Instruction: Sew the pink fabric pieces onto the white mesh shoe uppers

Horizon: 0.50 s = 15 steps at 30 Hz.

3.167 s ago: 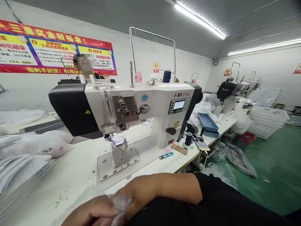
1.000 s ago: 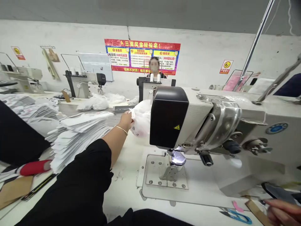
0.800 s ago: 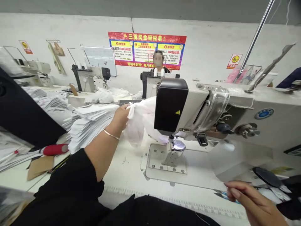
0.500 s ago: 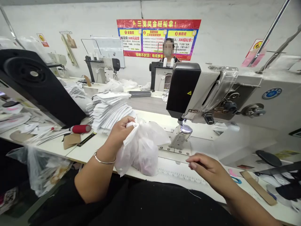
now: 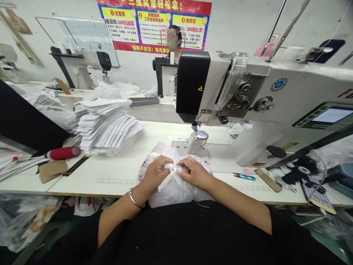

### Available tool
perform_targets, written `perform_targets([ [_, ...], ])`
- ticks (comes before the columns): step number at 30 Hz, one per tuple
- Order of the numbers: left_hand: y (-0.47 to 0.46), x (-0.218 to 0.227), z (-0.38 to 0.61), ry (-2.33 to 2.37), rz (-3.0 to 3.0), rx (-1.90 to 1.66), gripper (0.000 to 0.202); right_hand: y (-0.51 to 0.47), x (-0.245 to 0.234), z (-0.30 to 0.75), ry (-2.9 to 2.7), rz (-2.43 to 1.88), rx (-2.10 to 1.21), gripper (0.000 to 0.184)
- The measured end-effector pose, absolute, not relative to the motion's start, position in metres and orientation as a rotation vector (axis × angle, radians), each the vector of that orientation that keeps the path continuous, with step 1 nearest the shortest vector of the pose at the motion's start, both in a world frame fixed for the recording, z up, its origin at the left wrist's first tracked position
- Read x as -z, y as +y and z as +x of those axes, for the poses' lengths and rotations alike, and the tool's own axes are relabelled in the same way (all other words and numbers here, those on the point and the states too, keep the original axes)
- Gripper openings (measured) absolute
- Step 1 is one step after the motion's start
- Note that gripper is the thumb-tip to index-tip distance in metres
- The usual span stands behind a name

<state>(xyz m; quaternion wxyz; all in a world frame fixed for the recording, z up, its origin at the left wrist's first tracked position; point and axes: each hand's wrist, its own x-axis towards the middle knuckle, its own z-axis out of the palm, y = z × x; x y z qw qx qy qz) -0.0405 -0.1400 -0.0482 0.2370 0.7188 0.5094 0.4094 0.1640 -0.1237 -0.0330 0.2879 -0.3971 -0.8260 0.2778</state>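
A white, see-through plastic bag (image 5: 171, 193) rests on the table's front edge, close against my body. Its gathered top forms a knot-like twist between my two hands. My left hand (image 5: 158, 171), with a silver bangle at the wrist, pinches the left side of that twist. From the right, my right hand (image 5: 194, 172) grips the other side with thumb and fingers. Dark handwriting shows through the bag's left side; the contents are otherwise hard to make out. Just behind the bag stands the sewing machine's post (image 5: 200, 140), below the needle.
The sewing machine head (image 5: 193, 88) looms ahead and right. A stack of white cut pieces (image 5: 107, 127) stands at left, beside a red-handled tool (image 5: 64, 152). Blue thread snips (image 5: 245, 177) and a brown strip (image 5: 268, 180) lie at right. A person (image 5: 173, 40) sits opposite.
The bag has come down onto the table edge and moved right in front of me. My right hand, empty before, has joined the left at the bag's top. The view has turned right.
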Motion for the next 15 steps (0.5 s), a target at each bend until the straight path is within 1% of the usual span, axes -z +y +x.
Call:
perform_targets([
  [2,-0.137,0.054,-0.042,1.325,2.016,-1.107,0.019,-0.121,0.049,0.167,-2.183,-1.066,-0.719,0.019],
  [4,-0.138,0.052,-0.043,1.261,2.058,-1.136,0.025,-0.121,0.054,0.168,-2.148,-1.083,-0.687,0.012],
  [6,-0.141,0.043,-0.042,1.283,2.113,-1.234,0.028,-0.122,0.051,0.168,-2.127,-1.087,-0.660,0.007],
  [8,-0.144,0.032,-0.041,1.319,2.258,-1.308,0.025,-0.123,0.042,0.168,-2.112,-1.082,-0.627,0.005],
  [11,-0.145,0.020,-0.035,1.316,2.501,-1.157,0.020,-0.127,0.031,0.168,-2.083,-1.045,-0.546,0.006],
  [13,-0.146,0.018,-0.031,1.392,2.499,-0.995,0.015,-0.128,0.030,0.166,-2.074,-1.007,-0.509,0.009],
  [15,-0.146,0.020,-0.027,1.504,2.395,-0.928,0.010,-0.129,0.032,0.163,-2.082,-0.976,-0.513,0.010],
])
